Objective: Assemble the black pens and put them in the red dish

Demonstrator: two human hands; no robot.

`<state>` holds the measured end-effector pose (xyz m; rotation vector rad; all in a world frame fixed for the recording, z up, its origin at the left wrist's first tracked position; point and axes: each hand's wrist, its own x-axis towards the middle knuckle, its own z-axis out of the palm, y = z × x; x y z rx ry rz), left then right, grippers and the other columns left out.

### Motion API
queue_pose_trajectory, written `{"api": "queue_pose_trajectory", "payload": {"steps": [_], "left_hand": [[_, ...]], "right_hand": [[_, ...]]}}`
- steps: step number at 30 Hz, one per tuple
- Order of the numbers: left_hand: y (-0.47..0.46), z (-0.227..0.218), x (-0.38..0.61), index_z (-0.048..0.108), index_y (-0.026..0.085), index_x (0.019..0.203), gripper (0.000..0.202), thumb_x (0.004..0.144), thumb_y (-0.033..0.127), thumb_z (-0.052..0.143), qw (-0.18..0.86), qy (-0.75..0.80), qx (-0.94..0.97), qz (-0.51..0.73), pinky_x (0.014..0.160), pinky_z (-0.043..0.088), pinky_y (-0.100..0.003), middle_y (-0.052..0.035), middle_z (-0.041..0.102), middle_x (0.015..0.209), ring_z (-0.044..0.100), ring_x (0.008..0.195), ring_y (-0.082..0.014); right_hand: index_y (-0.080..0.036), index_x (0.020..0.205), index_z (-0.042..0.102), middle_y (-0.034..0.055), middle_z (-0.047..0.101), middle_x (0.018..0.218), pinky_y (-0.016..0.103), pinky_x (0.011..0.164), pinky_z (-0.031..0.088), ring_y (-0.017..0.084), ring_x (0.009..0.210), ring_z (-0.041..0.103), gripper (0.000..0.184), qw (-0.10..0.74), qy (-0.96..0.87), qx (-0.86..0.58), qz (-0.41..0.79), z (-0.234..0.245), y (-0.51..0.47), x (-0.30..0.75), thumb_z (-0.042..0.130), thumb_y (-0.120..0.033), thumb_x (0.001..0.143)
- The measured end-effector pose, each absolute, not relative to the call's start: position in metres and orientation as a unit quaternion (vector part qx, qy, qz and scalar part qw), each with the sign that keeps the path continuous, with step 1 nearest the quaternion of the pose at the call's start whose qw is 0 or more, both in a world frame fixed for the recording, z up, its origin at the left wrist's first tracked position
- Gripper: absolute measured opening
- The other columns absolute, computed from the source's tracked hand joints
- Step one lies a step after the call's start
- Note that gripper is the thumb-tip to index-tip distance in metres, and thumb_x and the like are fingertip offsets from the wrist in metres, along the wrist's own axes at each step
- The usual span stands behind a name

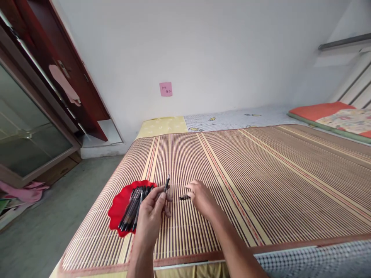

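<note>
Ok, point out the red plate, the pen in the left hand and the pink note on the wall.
Red plate [117, 204], head view: bare left side.
Pen [167, 183], head view: dark barrel below the tip.
Pink note [165, 89], head view: middle of its face.

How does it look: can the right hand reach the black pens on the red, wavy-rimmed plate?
Probably not directly: the left hand, holding a slim black pen, is between the right hand and the black pens.

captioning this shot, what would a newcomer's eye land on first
Probably the wavy red dish of dark pens, on the striped mat beside the left hand. Next, the single pen held in that hand, and the right hand near small dark pieces. Beyond, a pink note stands out on the pale wall.
</note>
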<state>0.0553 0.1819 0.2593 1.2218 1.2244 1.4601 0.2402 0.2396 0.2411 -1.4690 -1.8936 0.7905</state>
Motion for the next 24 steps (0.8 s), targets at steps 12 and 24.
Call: {"api": "queue_pose_trajectory", "payload": {"steps": [12,24], "left_hand": [[0.181,0.259,0.063,0.071,0.014,0.105,0.037,0.088,0.047,0.074,0.503,0.447,0.474,0.568,0.055,0.04,-0.019,-0.0002,0.065,0.075,0.049,0.057,-0.0076],[0.179,0.263,0.081,0.075,0.015,0.103,0.037,0.085,0.047,0.076,0.53,0.442,0.488,0.535,0.051,0.038,-0.02,-0.0004,0.063,0.071,0.046,0.055,-0.0079]], "right_hand": [[-0.02,0.097,0.065,0.0053,0.072,0.092,0.031,0.074,0.052,0.019,0.083,0.068,0.009,0.35,-0.67,-0.549,0.355,0.236,0.244,0.244,0.059,-0.024,0.092],[-0.024,0.119,0.062,0.0069,0.078,0.109,0.038,0.101,0.052,0.021,0.11,0.071,0.034,0.575,-0.522,-0.341,0.529,0.292,0.218,0.256,0.073,-0.038,0.091]]}}
